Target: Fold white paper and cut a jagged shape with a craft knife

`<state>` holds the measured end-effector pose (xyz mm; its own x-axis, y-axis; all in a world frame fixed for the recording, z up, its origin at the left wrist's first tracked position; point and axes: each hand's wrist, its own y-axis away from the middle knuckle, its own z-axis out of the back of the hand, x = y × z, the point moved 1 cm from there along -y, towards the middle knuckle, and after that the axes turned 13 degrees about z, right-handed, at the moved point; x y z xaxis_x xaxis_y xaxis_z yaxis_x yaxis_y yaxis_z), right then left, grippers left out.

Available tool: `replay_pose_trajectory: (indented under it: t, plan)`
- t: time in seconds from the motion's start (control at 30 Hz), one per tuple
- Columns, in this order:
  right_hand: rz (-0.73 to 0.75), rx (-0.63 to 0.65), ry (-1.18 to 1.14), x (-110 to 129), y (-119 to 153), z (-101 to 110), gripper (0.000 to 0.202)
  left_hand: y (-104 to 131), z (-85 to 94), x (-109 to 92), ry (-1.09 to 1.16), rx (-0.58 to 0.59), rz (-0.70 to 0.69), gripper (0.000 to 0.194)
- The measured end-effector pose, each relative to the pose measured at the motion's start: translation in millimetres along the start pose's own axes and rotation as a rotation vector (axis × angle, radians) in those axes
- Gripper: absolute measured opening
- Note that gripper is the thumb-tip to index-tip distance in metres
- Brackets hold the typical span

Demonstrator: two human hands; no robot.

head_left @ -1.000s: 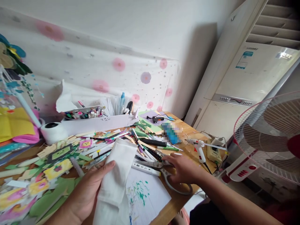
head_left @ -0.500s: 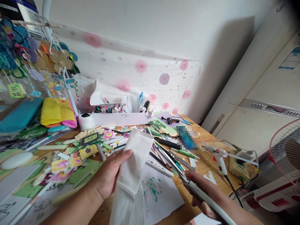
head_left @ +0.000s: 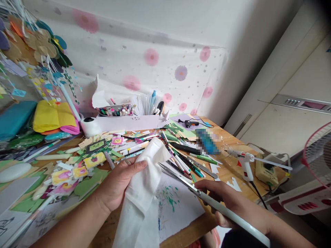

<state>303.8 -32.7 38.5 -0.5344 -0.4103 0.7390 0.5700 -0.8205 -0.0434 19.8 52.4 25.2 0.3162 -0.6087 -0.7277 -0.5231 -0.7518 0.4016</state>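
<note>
Held white cloth (head_left: 141, 193) in left fingers (head_left: 139, 166), scissors (head_left: 216, 205) in right fingers (head_left: 210, 186), by the worktop (head_left: 190, 232)'s near edge; apparently at aligning, next needing parted blades (head_left: 178, 177).

A flower-printed sheet (head_left: 116, 63) hangs across a white wall (head_left: 165, 19) behind a wooden tabletop (head_left: 234, 142), as a tall off-white appliance (head_left: 284, 127) and a red-rimmed fan (head_left: 319, 153) flank its right side in soft light.

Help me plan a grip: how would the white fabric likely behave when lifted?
The white fabric is probably floppy, since it bunches and creases in the left hand. It is likely light too, as its lower layer looks thin.
</note>
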Motion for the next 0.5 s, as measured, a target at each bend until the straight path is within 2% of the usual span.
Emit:
replay_pose_trajectory:
  t: [0.13,0.23,0.37,0.5]
  plan:
    - [-0.046,-0.03,-0.003,-9,8,4,0.059,1,3.0,-4,0.025,-0.037,-0.048,0.028]
    - [-0.017,-0.057,0.016,-10,12,3,0.056,1,2.4,-4,0.037,-0.048,-0.073,0.029]
    - [0.001,-0.045,0.015,-5,11,-6,0.061,2,-0.6,-1,0.03,-0.02,-0.045,0.025]
    - [-0.004,-0.1,-0.011,-1,7,-12,0.063,4,-3.6,3,0.0,0.02,0.004,0.024]
